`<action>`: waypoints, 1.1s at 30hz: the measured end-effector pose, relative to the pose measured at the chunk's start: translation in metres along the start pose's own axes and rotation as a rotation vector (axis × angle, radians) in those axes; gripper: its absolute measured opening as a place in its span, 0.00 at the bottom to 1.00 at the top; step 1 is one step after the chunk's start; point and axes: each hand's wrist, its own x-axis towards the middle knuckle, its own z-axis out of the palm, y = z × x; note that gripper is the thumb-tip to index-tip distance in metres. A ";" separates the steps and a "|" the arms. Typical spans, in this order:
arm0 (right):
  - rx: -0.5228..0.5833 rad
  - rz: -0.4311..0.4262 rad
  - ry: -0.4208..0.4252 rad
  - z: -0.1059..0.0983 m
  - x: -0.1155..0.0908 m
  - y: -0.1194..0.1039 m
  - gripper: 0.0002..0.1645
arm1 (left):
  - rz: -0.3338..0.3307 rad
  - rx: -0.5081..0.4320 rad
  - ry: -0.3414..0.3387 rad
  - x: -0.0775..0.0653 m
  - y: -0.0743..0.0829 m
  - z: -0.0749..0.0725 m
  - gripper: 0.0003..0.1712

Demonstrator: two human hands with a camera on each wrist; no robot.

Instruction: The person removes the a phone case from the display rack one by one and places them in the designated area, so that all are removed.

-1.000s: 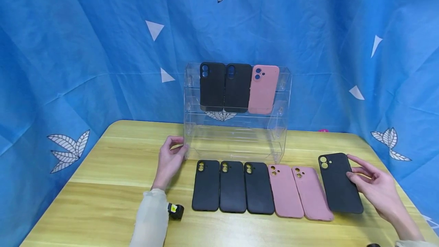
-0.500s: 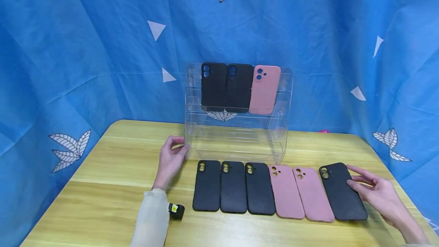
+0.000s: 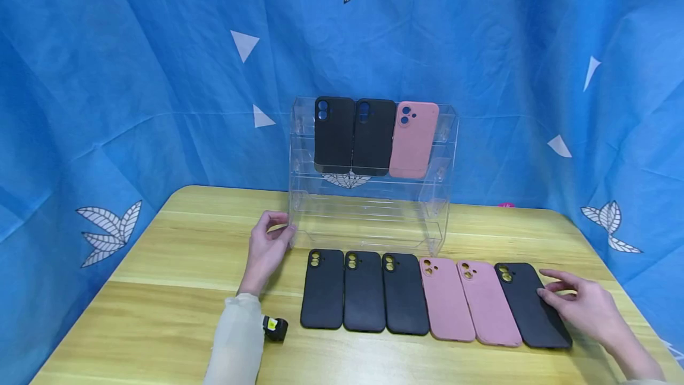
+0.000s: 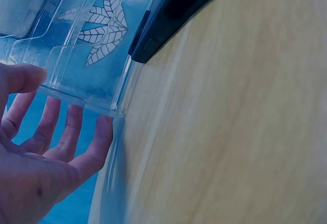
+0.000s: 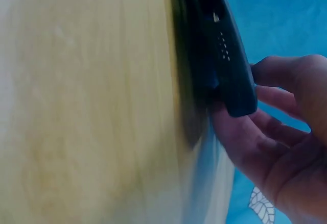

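My left hand holds the lower left edge of a clear plastic display stand; in the left wrist view the thumb is on one side of the panel and the fingers on the other. My right hand pinches a black phone case by its right edge, at the right end of a row on the table. In the right wrist view that case's end, with small speaker holes, lies close over the tabletop, thumb against its back. Left of it are two pink phone cases and several black phone cases.
On the stand's top tier lean two black cases and a pink case; its lower tiers hold none. A blue patterned curtain hangs behind the wooden table. A small black camera sits at the left wrist.
My right hand has lowered the black case toward the front and brought it level with the row, beside the rightmost pink one. The left hand stays on the stand.
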 end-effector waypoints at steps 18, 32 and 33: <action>-0.093 -0.066 0.148 0.002 0.010 -0.013 0.19 | -0.006 0.004 -0.017 0.000 0.001 0.000 0.17; 0.062 -0.047 0.298 0.011 0.033 -0.067 0.18 | -0.005 0.007 -0.013 0.001 0.000 0.001 0.16; 0.073 -0.054 0.302 0.013 0.035 -0.070 0.18 | -0.005 0.006 -0.014 0.001 0.000 0.001 0.16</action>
